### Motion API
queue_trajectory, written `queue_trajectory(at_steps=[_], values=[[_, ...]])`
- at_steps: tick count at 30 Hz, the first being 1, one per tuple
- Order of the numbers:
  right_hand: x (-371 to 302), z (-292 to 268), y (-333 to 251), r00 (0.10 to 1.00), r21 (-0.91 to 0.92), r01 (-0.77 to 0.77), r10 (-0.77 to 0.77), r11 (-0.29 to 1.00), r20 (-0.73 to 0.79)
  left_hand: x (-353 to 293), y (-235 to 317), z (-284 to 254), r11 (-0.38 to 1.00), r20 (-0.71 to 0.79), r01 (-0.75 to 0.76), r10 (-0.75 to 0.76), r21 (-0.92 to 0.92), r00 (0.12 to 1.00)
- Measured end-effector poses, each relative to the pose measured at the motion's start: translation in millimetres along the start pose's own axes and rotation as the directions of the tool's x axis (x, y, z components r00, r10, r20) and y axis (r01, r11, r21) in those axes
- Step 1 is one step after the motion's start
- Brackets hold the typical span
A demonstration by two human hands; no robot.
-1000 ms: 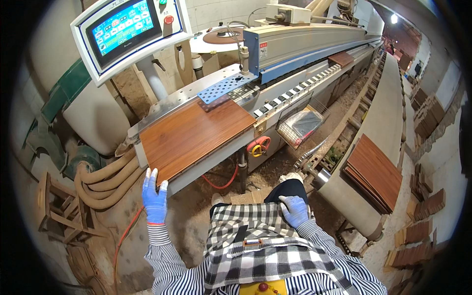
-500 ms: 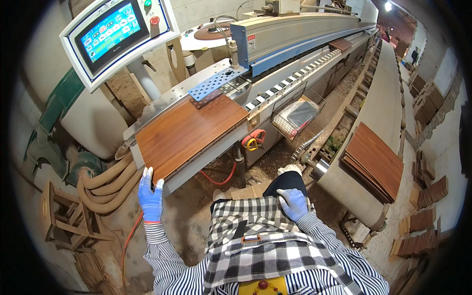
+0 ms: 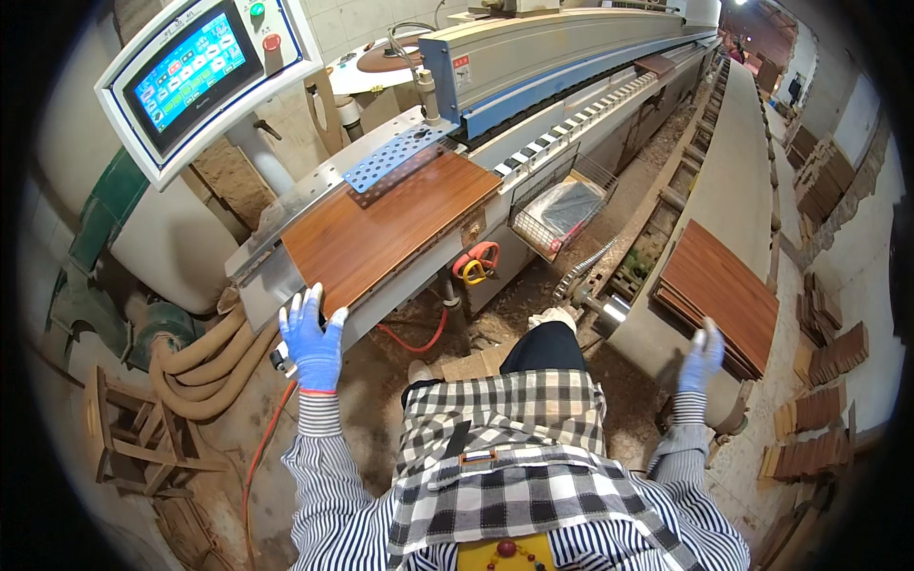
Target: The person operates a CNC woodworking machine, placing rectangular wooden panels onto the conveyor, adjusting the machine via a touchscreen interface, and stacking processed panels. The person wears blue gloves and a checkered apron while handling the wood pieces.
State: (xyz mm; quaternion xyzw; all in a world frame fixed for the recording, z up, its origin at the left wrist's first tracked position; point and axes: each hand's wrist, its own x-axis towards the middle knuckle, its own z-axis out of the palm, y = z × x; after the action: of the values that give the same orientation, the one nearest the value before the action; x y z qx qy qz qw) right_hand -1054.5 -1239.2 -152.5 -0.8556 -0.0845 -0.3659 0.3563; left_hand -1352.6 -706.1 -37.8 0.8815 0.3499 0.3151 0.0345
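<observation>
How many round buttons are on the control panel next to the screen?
2: a green button at the top and a red button just below it, both right of the screen. More could be hidden beyond the frame's top edge.

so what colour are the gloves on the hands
Blue. The head view shows it best on the left hand, by the brown wood panel; the right hand is blurred.
</observation>
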Motion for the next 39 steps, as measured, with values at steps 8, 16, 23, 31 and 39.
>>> queue_trajectory(at_steps=[8, 16, 23, 31, 39], values=[[64.0, -68.6, 100.6, 0.905, -0.721, -0.367, 0.406, 0.588, -0.130, 27.9, 31.7, 52.1, 0.980, -0.065, -0.130, 0.121, -0.153, 0.991], [94.0, -78.6, 164.9, 0.691, -0.808, -0.484, 0.713, 0.337, -0.116, 38.6, 52.2, 45.1, 0.974, 0.056, -0.212, 0.217, -0.085, 0.974], [101.2, -112.2, 188.0, 0.729, -0.803, -0.381, 0.683, 0.459, 0.044, 31.2, 47.7, 49.9, 0.961, -0.005, -0.275, 0.275, -0.022, 0.962], [121.6, -96.7, 178.9, 0.754, -0.734, -0.328, 0.633, 0.595, 0.176, 38.4, 51.2, 56.4, 0.952, -0.001, -0.278, 0.280, -0.129, 0.960], [110.5, -103.9, 207.7, 0.648, -0.689, -0.569, 0.760, 0.448, -0.042, 44.4, 45.5, 61.3, 0.975, 0.070, -0.197, 0.204, -0.103, 0.976]])
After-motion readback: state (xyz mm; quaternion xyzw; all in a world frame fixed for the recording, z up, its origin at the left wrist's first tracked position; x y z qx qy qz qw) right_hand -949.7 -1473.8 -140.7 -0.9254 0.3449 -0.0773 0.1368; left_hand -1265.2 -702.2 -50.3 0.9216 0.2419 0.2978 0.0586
